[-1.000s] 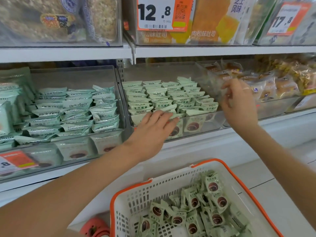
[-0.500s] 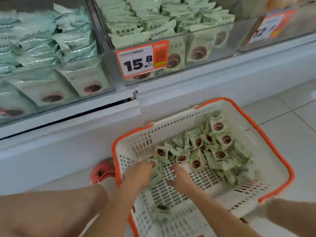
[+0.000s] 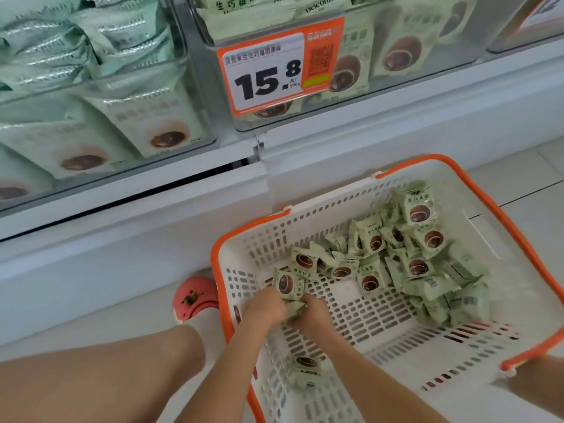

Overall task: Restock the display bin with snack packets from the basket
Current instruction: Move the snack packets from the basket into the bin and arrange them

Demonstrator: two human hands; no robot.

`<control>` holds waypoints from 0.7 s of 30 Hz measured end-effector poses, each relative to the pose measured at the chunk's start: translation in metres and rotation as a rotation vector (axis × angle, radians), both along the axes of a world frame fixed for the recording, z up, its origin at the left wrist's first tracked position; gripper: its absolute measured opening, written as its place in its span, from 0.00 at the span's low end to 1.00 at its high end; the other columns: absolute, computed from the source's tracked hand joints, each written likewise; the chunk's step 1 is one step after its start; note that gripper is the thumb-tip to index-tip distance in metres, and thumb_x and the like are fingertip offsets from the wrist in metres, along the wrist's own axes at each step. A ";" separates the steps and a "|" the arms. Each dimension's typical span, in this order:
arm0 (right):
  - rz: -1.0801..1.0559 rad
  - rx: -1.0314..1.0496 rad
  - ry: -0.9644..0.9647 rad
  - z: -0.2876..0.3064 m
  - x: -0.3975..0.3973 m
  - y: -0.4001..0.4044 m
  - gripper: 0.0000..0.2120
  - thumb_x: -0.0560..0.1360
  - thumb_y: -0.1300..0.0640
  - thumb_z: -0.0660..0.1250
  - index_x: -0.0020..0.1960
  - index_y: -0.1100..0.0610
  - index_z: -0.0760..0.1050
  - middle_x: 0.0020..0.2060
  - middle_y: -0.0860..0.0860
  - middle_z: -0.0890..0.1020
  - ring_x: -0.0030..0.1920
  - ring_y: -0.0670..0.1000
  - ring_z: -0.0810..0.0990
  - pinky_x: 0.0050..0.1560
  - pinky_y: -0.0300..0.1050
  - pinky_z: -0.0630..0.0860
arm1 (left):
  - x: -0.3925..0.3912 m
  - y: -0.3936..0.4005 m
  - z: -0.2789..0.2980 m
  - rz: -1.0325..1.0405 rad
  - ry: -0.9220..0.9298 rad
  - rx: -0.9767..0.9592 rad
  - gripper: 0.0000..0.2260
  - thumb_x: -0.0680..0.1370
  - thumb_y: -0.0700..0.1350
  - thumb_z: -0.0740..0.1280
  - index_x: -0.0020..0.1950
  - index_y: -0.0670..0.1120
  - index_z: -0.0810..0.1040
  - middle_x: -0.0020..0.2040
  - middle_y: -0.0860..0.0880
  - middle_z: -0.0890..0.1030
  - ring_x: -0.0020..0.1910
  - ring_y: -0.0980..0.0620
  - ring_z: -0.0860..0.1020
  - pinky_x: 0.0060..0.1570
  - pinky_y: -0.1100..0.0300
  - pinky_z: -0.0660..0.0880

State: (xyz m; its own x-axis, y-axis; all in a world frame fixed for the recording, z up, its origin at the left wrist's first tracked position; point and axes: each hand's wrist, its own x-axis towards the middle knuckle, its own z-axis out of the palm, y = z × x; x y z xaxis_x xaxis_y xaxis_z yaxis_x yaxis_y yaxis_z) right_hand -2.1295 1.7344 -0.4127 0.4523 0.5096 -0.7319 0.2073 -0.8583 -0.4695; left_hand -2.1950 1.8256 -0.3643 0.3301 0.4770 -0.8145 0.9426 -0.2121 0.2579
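White perforated basket with orange rim sits on the pale floor below the shelf front. Contents: a loose heap of small pale-green snack packets, each printed with a brown round sweet, piled mostly toward the far right corner and spreading along the back wall; one single packet lies alone on the basket floor near the front, between the two forearms. Above, the clear display bin holds the same green packets standing on edge, front row pressed against the wall; an orange price tag reading 15.8 is fixed to its front. A second clear bin to the left holds larger green packs with a similar brown print. Both hands are down inside the basket at its near left corner, side by side and touching or nearly so. Left hand has fingers curled around a packet in hand that stands up just beyond the knuckles. Right hand is curled on more green wrapper between the two hands; exact count of packets held cannot be read. Main heap lies to the right of and beyond both hands, apart from them. A pink clog shows on the floor just left of the basket, with a bare leg beside it.
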 end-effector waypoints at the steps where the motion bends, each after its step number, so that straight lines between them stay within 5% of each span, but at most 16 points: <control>1: 0.010 0.040 -0.027 0.005 0.004 -0.006 0.14 0.68 0.60 0.72 0.50 0.52 0.71 0.56 0.55 0.72 0.46 0.51 0.74 0.47 0.41 0.74 | 0.001 0.001 0.002 0.211 -0.038 -0.141 0.10 0.81 0.42 0.58 0.60 0.40 0.74 0.62 0.40 0.76 0.53 0.45 0.78 0.46 0.58 0.74; 4: 0.036 0.220 -0.178 0.028 0.019 -0.027 0.12 0.71 0.67 0.65 0.47 0.50 0.70 0.52 0.48 0.66 0.42 0.48 0.72 0.42 0.36 0.73 | 0.006 0.003 0.014 0.861 -0.191 -0.635 0.18 0.79 0.53 0.63 0.65 0.43 0.72 0.64 0.39 0.74 0.52 0.43 0.80 0.48 0.53 0.80; 6: 0.058 0.358 -0.292 0.048 0.029 -0.037 0.17 0.70 0.72 0.63 0.49 0.52 0.72 0.54 0.46 0.64 0.46 0.47 0.72 0.45 0.38 0.75 | 0.013 0.003 0.028 0.942 -0.294 -0.768 0.17 0.78 0.51 0.67 0.62 0.42 0.75 0.60 0.39 0.76 0.50 0.41 0.81 0.47 0.51 0.80; 9: 0.123 0.503 -0.405 0.086 0.044 -0.047 0.20 0.68 0.74 0.64 0.54 0.54 0.72 0.61 0.45 0.60 0.50 0.47 0.72 0.47 0.35 0.73 | 0.028 -0.003 0.061 0.809 -0.444 -0.780 0.16 0.77 0.42 0.68 0.63 0.39 0.74 0.52 0.39 0.80 0.44 0.44 0.83 0.42 0.53 0.81; 12: 0.159 0.568 -0.470 0.131 0.062 -0.058 0.24 0.71 0.74 0.60 0.61 0.52 0.69 0.64 0.44 0.57 0.42 0.42 0.74 0.40 0.30 0.71 | 0.043 -0.005 0.102 0.755 -0.668 -0.774 0.16 0.75 0.35 0.68 0.62 0.42 0.73 0.51 0.39 0.81 0.42 0.44 0.83 0.37 0.51 0.82; 14: 0.127 0.601 -0.457 0.163 0.079 -0.065 0.28 0.73 0.74 0.57 0.64 0.47 0.65 0.62 0.43 0.64 0.38 0.42 0.74 0.37 0.33 0.73 | 0.051 -0.003 0.134 0.603 -0.735 -0.680 0.20 0.74 0.34 0.69 0.64 0.44 0.71 0.52 0.40 0.82 0.42 0.45 0.83 0.37 0.52 0.82; 18: -0.200 0.839 -0.142 0.238 0.114 -0.070 0.32 0.73 0.75 0.57 0.60 0.37 0.65 0.49 0.52 0.80 0.41 0.54 0.83 0.46 0.56 0.81 | 0.068 0.005 0.210 0.119 -0.726 -0.336 0.24 0.72 0.34 0.72 0.66 0.46 0.72 0.53 0.43 0.81 0.46 0.48 0.82 0.41 0.56 0.81; 21: -0.186 0.931 0.031 0.300 0.131 -0.071 0.23 0.77 0.69 0.59 0.62 0.43 0.69 0.52 0.54 0.81 0.45 0.55 0.83 0.51 0.55 0.81 | 0.080 0.006 0.269 -0.108 -0.783 -0.153 0.21 0.70 0.36 0.75 0.59 0.48 0.74 0.43 0.48 0.82 0.40 0.53 0.80 0.36 0.59 0.78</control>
